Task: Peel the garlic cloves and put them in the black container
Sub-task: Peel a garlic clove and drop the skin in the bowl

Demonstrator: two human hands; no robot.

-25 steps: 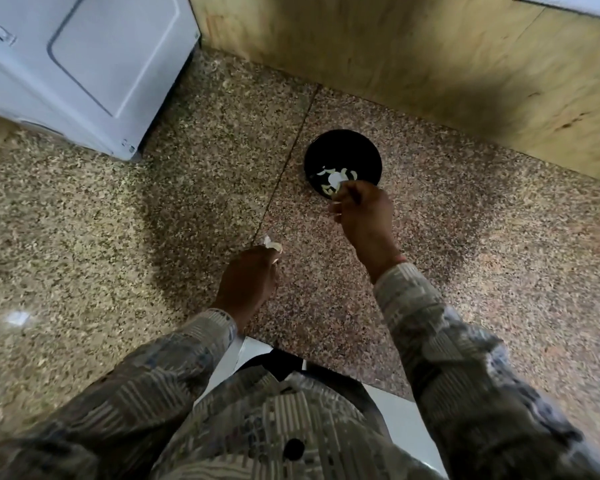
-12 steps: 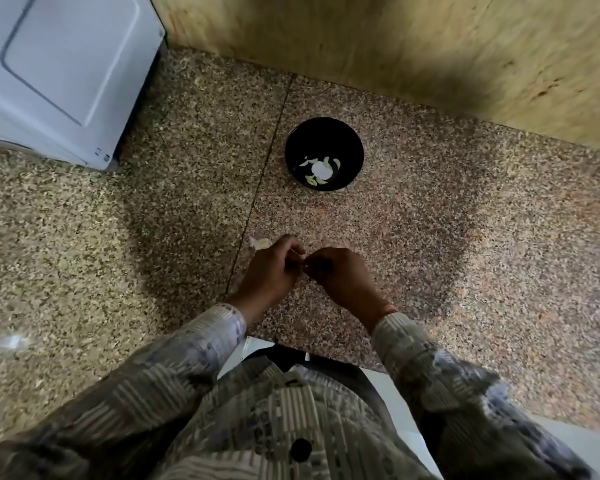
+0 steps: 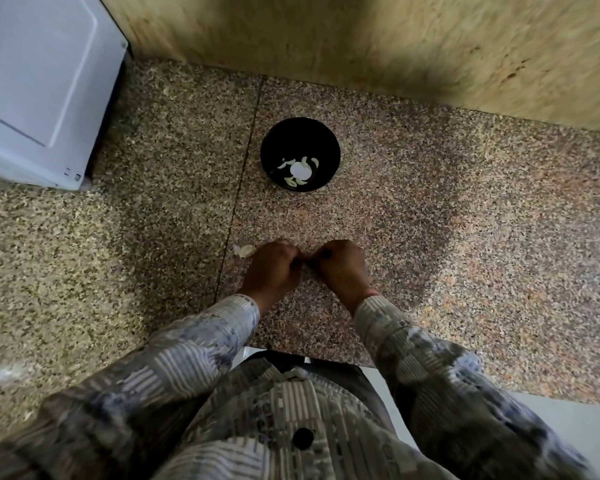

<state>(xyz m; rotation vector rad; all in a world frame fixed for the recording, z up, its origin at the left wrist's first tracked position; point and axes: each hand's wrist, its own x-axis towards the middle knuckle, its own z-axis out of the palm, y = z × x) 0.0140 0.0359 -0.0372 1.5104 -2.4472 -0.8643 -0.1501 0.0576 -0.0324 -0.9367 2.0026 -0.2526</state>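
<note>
**Peeling in hand, bowl part-filled**

Head view, looking down.

- Step: I judge this to be the peeling stage. Both hands are held close together over the speckled stone table point(image 3: 430, 220), nearer the person than the black container point(image 3: 280, 140).
- Left hand point(image 3: 274, 268): fingers curled, grip closed down small, tips turned toward the other hand.
- Right hand point(image 3: 343, 268): the same, curled, with the tips meeting the left's.
- What sits between the fingertips is hidden by the knuckles, so I cannot tell whether a clove is pinched there, though the pose suggests it.
- A pale scrap point(image 3: 244, 250) shows just beside the left hand's outer edge. It could be skin or garlic, held or lying on the table; I cannot tell.
- Next move, as I read it: strip off the skin, then reach forward across the table and let the bare clove drop in the container. It is a short reach with nothing in the way.

Containers:
- The black container is round, stands upright and is open-topped.
- A few peeled cloves point(image 3: 302, 181) lie on its floor around a round white patch point(image 3: 299, 170), which may be glare or a mark. It is far from full.

Surroundings: a white appliance point(image 3: 32, 81) stands far left and a wooden wall point(image 3: 361, 46) runs behind.
</note>
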